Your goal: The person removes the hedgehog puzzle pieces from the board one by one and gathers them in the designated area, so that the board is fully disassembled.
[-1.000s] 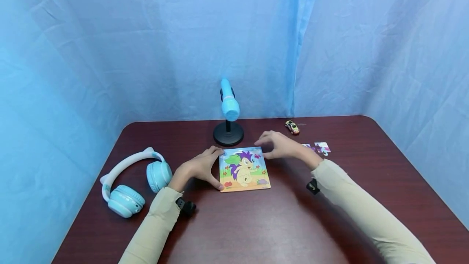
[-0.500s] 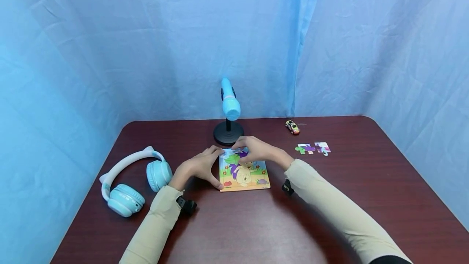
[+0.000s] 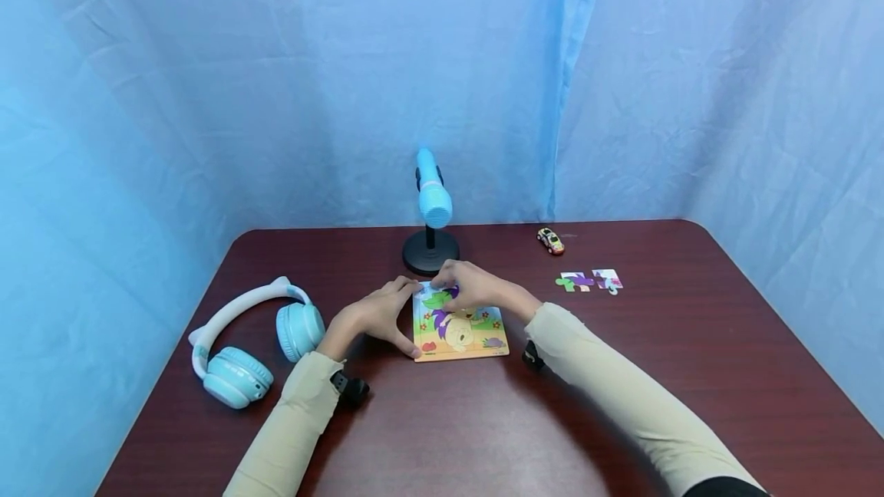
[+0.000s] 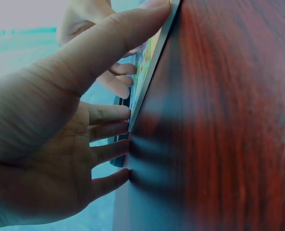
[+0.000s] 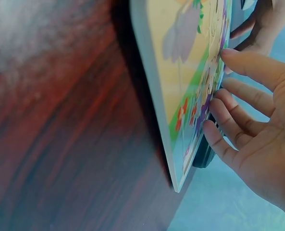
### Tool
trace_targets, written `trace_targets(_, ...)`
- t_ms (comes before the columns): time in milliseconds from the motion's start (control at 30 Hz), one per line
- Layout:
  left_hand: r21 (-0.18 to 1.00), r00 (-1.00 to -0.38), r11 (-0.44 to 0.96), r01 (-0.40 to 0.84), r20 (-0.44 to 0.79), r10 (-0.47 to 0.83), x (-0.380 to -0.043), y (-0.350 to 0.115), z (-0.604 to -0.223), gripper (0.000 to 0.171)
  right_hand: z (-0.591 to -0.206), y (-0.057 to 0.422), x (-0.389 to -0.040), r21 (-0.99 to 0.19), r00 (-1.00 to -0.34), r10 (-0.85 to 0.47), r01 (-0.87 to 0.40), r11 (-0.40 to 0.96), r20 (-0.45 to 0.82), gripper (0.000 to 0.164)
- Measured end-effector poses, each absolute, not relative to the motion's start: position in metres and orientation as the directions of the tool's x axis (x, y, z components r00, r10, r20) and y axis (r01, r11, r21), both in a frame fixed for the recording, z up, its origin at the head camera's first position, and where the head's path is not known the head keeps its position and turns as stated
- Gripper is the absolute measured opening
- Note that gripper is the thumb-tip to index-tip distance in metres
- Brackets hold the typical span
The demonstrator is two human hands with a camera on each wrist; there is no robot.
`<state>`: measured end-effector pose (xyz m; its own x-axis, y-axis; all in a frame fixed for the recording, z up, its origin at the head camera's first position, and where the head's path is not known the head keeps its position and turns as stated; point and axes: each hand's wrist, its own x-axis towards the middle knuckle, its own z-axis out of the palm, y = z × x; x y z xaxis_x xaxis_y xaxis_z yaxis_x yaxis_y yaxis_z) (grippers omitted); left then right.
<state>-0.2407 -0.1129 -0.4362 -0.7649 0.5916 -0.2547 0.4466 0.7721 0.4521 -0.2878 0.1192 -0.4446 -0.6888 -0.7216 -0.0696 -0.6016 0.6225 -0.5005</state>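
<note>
A square hedgehog jigsaw puzzle [image 3: 459,334] lies flat on the table, its picture facing up. My left hand [image 3: 376,313] spans the puzzle's left side, with the thumb resting on the near left corner and straight fingers at the far left corner. Over the puzzle's upper part is my right hand [image 3: 473,287]. In the right wrist view, its slightly bent fingertips [image 5: 227,54] touch the picture surface, and no loose piece shows between them. The right hand covers part of the hedgehog's head.
Two loose puzzle pieces [image 3: 580,281] lie right of the puzzle, with a toy car [image 3: 550,241] behind them. A blue microphone [image 3: 434,202] on a black stand [image 3: 431,253] stands behind the puzzle. Cat-ear headphones [image 3: 235,378] lie on the left. Blue curtains [image 3: 345,83] surround the table [image 3: 470,436].
My right hand has moved left from the puzzle's right edge onto its upper part, uncovering the loose pieces. The left hand and the puzzle have stayed in place.
</note>
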Motion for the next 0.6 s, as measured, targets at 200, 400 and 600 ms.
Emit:
trace_targets(200, 0.458, -0.77, 0.772, 0.442, -0.248, 0.588, -0.2407, -0.1139, -0.4381, 0.113, -0.4438, 0.1167, -0.2878, -0.506, -0.696, -0.712, -0.584, 0.635, -0.091, 0.046)
trace_targets(400, 0.458, -0.772, 0.77, 0.445, -0.24, 0.589, -0.2414, -0.1134, -0.4391, 0.113, -0.4398, 0.1158, -0.2884, -0.547, -0.703, -0.701, -0.542, 0.638, -0.121, 0.048)
trace_targets(600, 0.465, -0.769, 0.764, 0.447, -0.238, 0.594, -0.2409, -0.1138, -0.4393, 0.113, -0.4392, 0.1145, -0.2892, -0.544, -0.704, -0.697, -0.534, 0.646, -0.137, 0.048)
